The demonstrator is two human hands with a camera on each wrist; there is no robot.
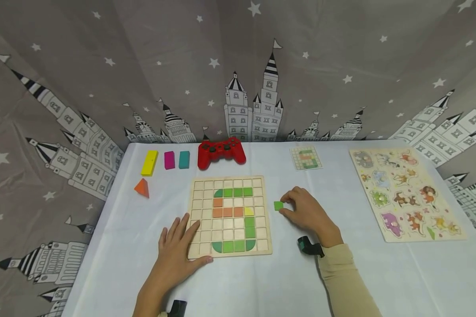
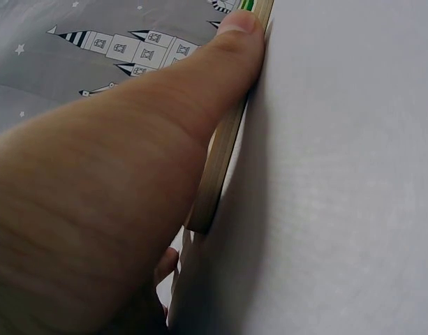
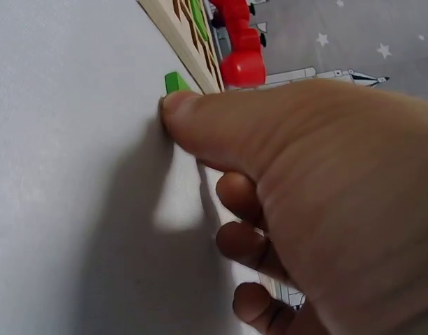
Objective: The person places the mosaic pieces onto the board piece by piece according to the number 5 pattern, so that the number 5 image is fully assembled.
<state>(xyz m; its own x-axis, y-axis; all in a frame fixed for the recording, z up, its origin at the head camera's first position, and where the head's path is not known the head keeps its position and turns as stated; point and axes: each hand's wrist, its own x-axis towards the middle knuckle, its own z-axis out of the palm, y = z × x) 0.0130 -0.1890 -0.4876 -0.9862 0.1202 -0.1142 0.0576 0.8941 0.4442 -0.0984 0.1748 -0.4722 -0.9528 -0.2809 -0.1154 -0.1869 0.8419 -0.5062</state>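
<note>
A wooden grid board (image 1: 267,229) lies flat in the middle of the white table. Green, orange, yellow and teal tiles sit in its cells, forming a shape like a 5. My left hand (image 1: 172,257) rests at the board's near left corner, fingers spread over the left side and thumb along the near edge. Just right of the board, my right hand (image 1: 307,213) pinches a small green square tile (image 1: 278,205) between thumb and fingers. In the right wrist view, the green tile (image 3: 174,82) sticks out past the thumb tip, and the other fingers are curled.
Behind the board lies a red game controller (image 1: 221,152); a pattern card (image 1: 306,158) is to its right. Yellow (image 1: 149,163), magenta (image 1: 169,160), teal (image 1: 184,160) and orange (image 1: 142,188) blocks lie at the back left. An animal puzzle board (image 1: 410,224) occupies the right side.
</note>
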